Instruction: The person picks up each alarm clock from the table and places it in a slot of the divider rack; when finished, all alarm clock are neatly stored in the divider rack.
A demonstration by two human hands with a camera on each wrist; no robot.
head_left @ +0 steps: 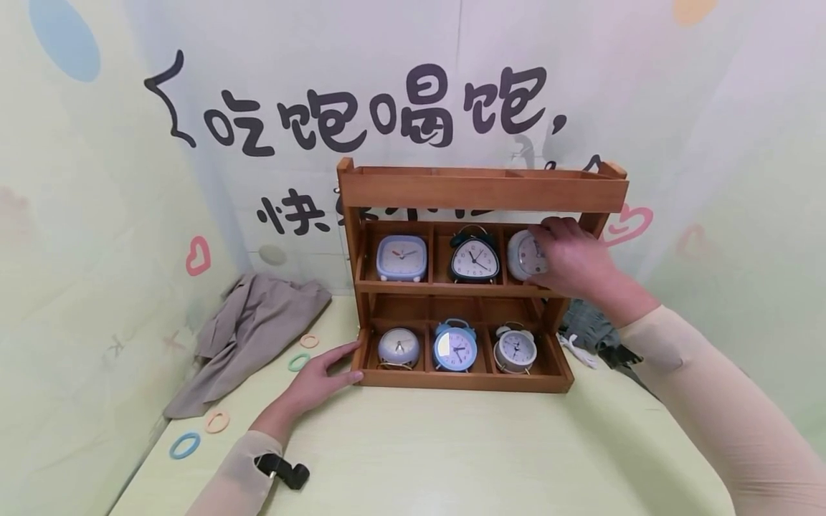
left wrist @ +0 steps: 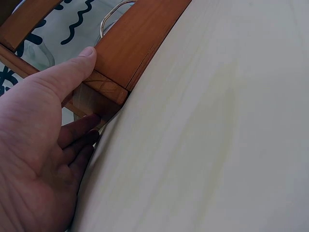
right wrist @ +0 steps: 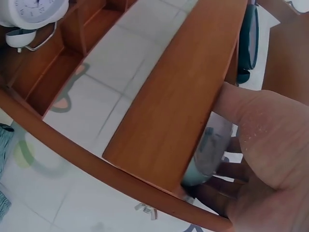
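Observation:
A brown wooden shelf rack (head_left: pixel 484 193) stands on the table with alarm clocks in its two lower tiers. My right hand (head_left: pixel 577 258) grips a pale round alarm clock (head_left: pixel 523 252) in the upper row's right compartment, partly covering its dial. In the right wrist view, fingers curl round this clock (right wrist: pixel 212 145) behind a wooden board. Beside it stand a black triangular clock (head_left: pixel 474 259) and a light-blue square clock (head_left: pixel 401 258). My left hand (head_left: pixel 316 383) touches the rack's lower left corner, thumb and fingers spread; the left wrist view shows the thumb against the wooden edge (left wrist: pixel 108 79).
The lower row holds a round clock (head_left: pixel 398 347), a blue twin-bell clock (head_left: pixel 455 349) and a white twin-bell clock (head_left: pixel 515 350). Several coloured rings, one blue (head_left: pixel 185 445), lie at left near a grey-brown cloth (head_left: pixel 258 330). Dark fabric (head_left: pixel 590 330) lies behind the rack's right side.

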